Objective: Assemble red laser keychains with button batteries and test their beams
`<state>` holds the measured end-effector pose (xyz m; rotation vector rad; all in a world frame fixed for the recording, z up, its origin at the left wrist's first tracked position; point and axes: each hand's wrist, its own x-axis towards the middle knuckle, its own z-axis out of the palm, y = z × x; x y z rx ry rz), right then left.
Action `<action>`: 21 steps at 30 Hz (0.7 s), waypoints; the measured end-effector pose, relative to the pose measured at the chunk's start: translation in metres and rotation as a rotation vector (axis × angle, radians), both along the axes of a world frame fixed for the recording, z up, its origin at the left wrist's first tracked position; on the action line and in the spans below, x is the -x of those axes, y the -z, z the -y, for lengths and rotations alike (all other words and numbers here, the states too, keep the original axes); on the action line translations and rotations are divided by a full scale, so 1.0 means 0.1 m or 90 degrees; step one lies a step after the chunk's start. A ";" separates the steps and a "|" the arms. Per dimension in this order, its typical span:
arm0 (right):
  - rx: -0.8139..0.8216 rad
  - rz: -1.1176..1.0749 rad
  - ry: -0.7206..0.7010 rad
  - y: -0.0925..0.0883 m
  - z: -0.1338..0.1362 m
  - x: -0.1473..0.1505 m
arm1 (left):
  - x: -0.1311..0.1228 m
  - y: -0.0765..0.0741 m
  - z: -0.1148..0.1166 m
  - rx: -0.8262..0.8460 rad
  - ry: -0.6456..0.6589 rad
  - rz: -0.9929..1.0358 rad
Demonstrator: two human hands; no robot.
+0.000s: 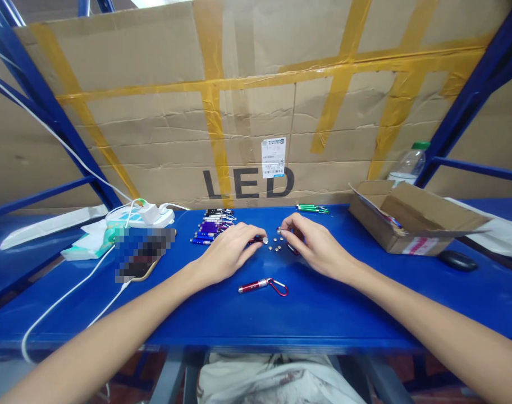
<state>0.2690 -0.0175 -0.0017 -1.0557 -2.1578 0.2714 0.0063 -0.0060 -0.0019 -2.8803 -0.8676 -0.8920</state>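
Button cells: small silver button cells [275, 244] lie loose on the blue desk [323, 308], in the gap between your two hands, at 12 o'clock from the red keychain light.
Left hand: your left hand [228, 252] rests palm down on the desk, fingers curled together; its fingertips pinch a small dark red light body [256, 240] with a silver end, just at 9 o'clock of the cells.
Right hand: your right hand [312, 242] is palm down, fingers bent together; thumb and forefinger close on one tiny silver piece [279, 230], too small to tell what it is. A bit of red clip [293, 249] shows under the palm.
Red keychain light: red keychain light [256, 286] with a red carabiner lies flat, at 6 o'clock of the cells, well apart from both hands, untouched.
Light pile: row of purple and blue keychain lights [211, 225] at 10 o'clock of your left hand, just beside it.
Green lights: green lights [312, 209] at 12 o'clock of your right hand, near the cardboard wall [247, 112] marked LED.
Open box: open cardboard box [401, 221] at 3 o'clock, apart from your right hand; a black mouse [457, 260] sits just past it.
Bottle: plastic bottle [410, 163] with green cap behind the box.
Power strip: white power strip [140, 216] at 9 o'clock, with white cable [66, 294] trailing off the desk edge.
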 end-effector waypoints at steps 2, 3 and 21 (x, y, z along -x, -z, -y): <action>-0.005 -0.004 -0.004 -0.01 0.01 0.00 | 0.00 0.01 0.00 -0.006 0.000 0.002; -0.008 -0.005 -0.007 -0.01 0.01 0.00 | 0.00 0.01 -0.01 -0.008 0.000 0.002; -0.021 0.007 -0.077 -0.03 0.05 0.00 | -0.01 -0.01 -0.01 -0.006 0.003 -0.014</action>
